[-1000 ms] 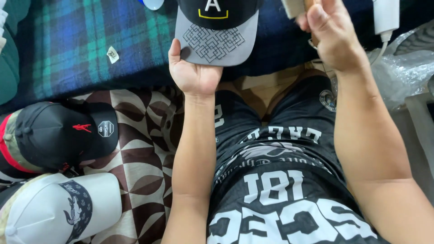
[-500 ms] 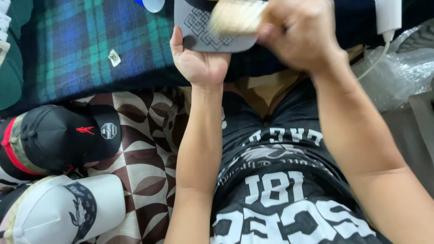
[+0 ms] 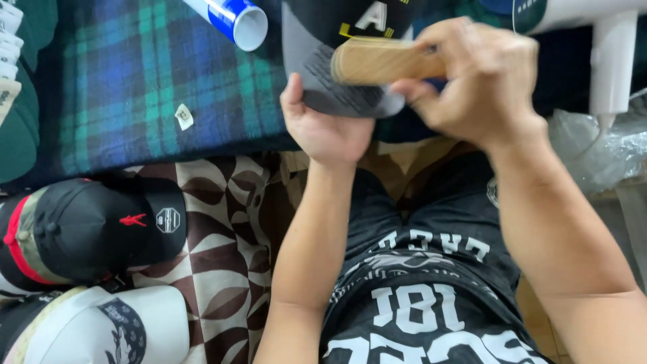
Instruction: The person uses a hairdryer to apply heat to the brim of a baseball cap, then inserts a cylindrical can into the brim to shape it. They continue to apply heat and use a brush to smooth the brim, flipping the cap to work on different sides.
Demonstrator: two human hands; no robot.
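Note:
My left hand (image 3: 328,128) grips the grey patterned brim of a black cap (image 3: 350,47) from below, holding it up in front of me. My right hand (image 3: 482,84) is closed around a light wooden brush (image 3: 381,62), which lies across the cap's brim. The cap's crown shows a white letter and runs off the top edge of the view.
A blue-green plaid cloth (image 3: 135,87) covers the surface ahead, with a white-and-blue tube (image 3: 232,19) and a small tag (image 3: 183,116) on it. A black cap with red trim (image 3: 87,229) and a white cap (image 3: 101,330) lie at lower left. A white appliance (image 3: 610,47) and a plastic bag (image 3: 600,152) sit at right.
My right hand came in from the upper right with the wooden brush and now lays it across the cap's brim. The left hand kept its hold on the brim.

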